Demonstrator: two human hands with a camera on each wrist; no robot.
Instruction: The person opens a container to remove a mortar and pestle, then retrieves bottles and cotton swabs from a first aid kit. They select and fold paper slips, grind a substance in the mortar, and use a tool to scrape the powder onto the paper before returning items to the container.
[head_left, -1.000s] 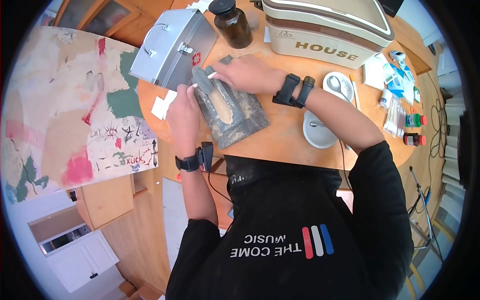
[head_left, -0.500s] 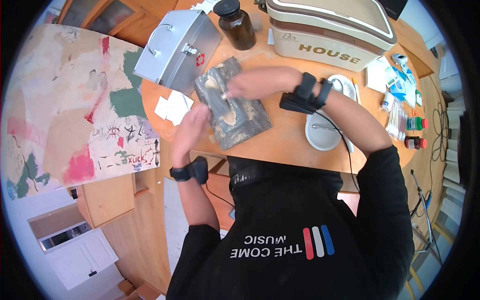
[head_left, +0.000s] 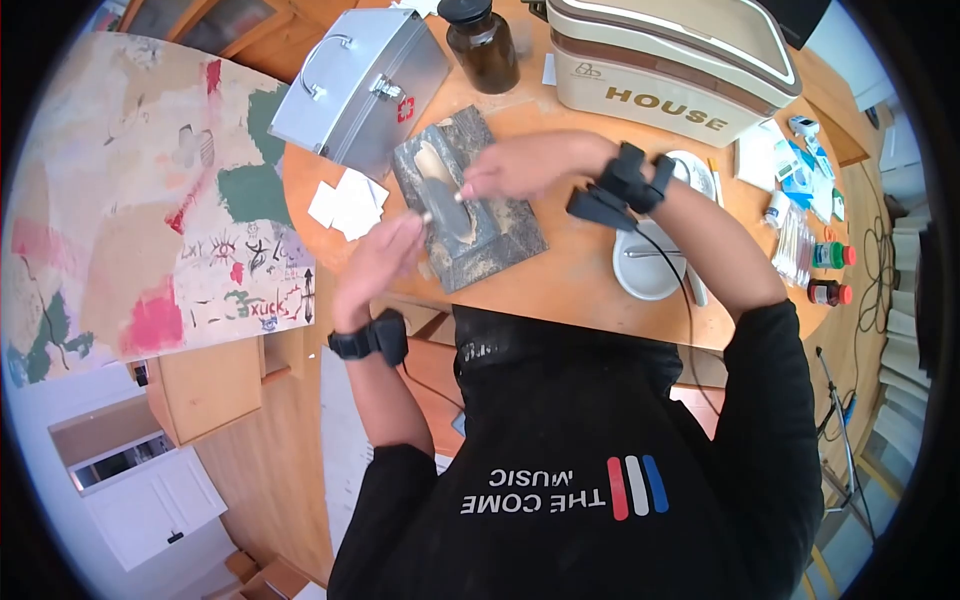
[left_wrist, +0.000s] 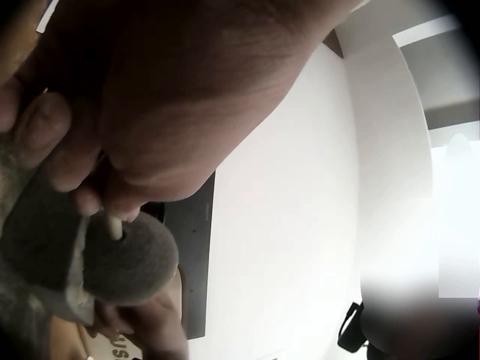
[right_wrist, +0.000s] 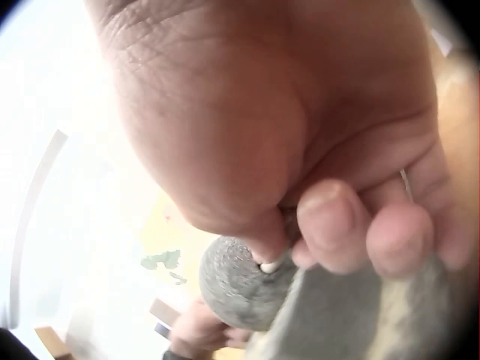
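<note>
A grey stone wheel (head_left: 446,208) stands in the long groove of a stone trough (head_left: 480,240), with tan powder at both ends of the groove. Pale axle ends stick out of the wheel's two sides. My left hand (head_left: 382,258) pinches the near-left end; in the left wrist view, its fingertips meet at the axle beside the wheel (left_wrist: 139,262). On the other side my right hand (head_left: 530,165) grips the opposite end, thumb and curled fingers close to the wheel (right_wrist: 244,289) in the right wrist view. The fingers partly hide the axle.
Behind the trough are a silver case (head_left: 360,90), a dark jar (head_left: 483,50) and a cream HOUSE box (head_left: 640,95). White papers (head_left: 350,203) lie left. A white bowl (head_left: 645,270), cotton swabs (head_left: 793,250) and small bottles (head_left: 830,255) stand right. A cable hangs from my right wrist.
The wheel has moved along the groove from the far end toward my body, and both hands have come with it. Powder at the far end now shows.
</note>
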